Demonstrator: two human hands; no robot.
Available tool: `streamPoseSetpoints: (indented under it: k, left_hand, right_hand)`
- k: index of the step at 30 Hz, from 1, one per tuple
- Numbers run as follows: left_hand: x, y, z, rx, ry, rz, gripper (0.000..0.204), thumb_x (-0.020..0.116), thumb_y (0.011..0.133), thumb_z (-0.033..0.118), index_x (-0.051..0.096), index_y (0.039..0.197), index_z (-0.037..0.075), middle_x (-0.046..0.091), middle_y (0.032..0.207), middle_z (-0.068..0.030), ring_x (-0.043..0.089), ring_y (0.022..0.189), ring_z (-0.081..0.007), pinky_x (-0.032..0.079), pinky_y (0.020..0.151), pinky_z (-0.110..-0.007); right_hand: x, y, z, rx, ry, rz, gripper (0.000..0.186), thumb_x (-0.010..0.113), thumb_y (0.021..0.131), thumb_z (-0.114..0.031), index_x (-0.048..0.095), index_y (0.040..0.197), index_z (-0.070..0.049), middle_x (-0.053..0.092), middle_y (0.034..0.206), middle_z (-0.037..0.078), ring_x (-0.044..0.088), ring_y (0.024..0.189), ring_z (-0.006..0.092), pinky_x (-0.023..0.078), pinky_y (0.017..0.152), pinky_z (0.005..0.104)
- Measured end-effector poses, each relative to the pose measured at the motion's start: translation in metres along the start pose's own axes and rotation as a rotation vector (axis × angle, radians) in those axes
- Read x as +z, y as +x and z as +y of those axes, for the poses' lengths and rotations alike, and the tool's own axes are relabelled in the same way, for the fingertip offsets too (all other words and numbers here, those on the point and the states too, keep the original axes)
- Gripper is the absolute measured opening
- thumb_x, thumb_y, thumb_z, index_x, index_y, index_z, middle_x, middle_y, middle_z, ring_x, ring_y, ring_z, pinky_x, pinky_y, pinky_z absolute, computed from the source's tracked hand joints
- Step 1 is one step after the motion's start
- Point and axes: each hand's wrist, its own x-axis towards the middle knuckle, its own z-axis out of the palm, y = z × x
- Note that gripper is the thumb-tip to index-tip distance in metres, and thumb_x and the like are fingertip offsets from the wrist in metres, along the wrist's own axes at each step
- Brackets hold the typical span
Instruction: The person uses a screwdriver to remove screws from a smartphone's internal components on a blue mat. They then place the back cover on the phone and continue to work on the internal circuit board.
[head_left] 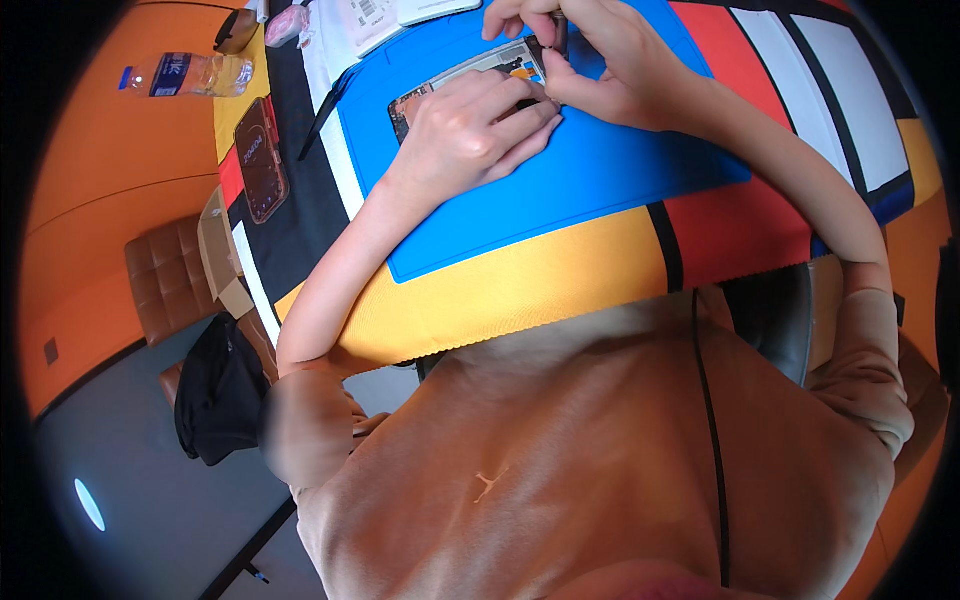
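Note:
An opened phone or similar slim device, its circuit parts exposed, rests on a blue work mat. My left hand lies across it with bent fingers, steadying it, and covers much of its near side. At the device's right end, my right hand pinches a short, dark, stick-like tool between thumb and fingers. The tool's exact kind does not show, and its tip is hidden by the fingers. The fingertips of both hands almost meet there.
Left of the mat lie black tweezers and a phone with a lit screen. Beyond are a water bottle, a pink packet and a white box. A colour-blocked cloth covers the table to its near edge.

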Motion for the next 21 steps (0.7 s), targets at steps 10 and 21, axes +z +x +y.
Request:
streamPoseSetpoints:
  k: [10,21]
  left_hand:
    - [-0.0016,0.0012,0.0023,0.0,-0.03,0.005,0.013,0.082,0.082,0.011,0.079,0.093,0.006,0.071,0.088,-0.0047,0.068,0.075,-0.0192,0.054,0.067,-0.032]
    - [0.0009,0.0012,0.0016,0.002,0.006,0.026,0.01,0.079,0.085,0.019,0.079,0.092,0.011,0.066,0.085,-0.0017,0.066,0.075,-0.0173,0.056,0.068,-0.032]
  right_hand:
    - [-0.0017,0.002,-0.003,0.036,-0.034,0.002,0.033,0.064,0.078,0.007,0.06,0.11,-0.001,0.052,0.084,0.008,0.054,0.068,0.0173,0.045,0.064,0.0287]
    - [-0.0015,0.002,-0.0083,0.1,-0.051,0.018,0.023,0.063,0.078,0.008,0.056,0.098,-0.001,0.056,0.084,0.009,0.056,0.069,0.0203,0.047,0.064,0.0302]
